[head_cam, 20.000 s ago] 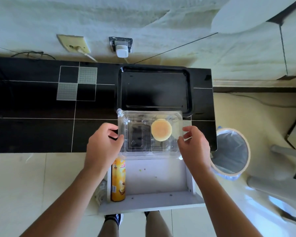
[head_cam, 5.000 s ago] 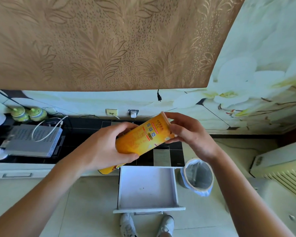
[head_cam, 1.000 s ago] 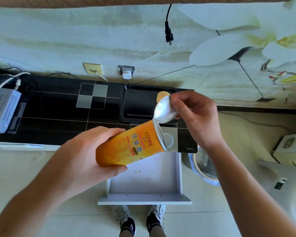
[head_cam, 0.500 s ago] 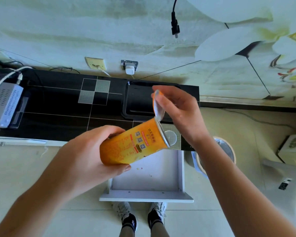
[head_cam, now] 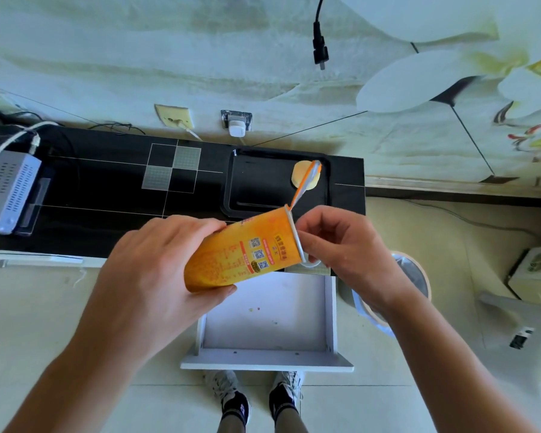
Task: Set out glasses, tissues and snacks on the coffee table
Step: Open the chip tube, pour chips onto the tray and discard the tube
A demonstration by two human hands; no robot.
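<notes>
At frame centre the left hand [head_cam: 156,276] is wrapped around the lower body of the orange snack canister [head_cam: 244,250], fingers over the top and thumb underneath, holding it tilted with its mouth toward the right. Half a second ago the right hand was lifted above the rim, pulling the foil seal [head_cam: 306,182] upward. Now that hand has let go of the seal and dropped to the mouth of the canister. The seal stands up on its own from the upper edge of the rim, peeled back but hinged there, its tip overlapping the view of the round yellow cake [head_cam: 305,179] on the black tray [head_cam: 263,182].

The right hand [head_cam: 350,251] sits just right of centre, its fingers curled against the open rim. Whether they pinch something at the opening or only press on the edge cannot be told. A clear curved piece shows just below the fingers.

So the canister looks open, and the likely next step is getting snacks out onto the tray, which lies on the black bench [head_cam: 107,189] in the upper middle of the frame. Below the hands, the white drawer [head_cam: 267,323] stands pulled out, and a lined waste bin [head_cam: 416,276] sits at the right.
</notes>
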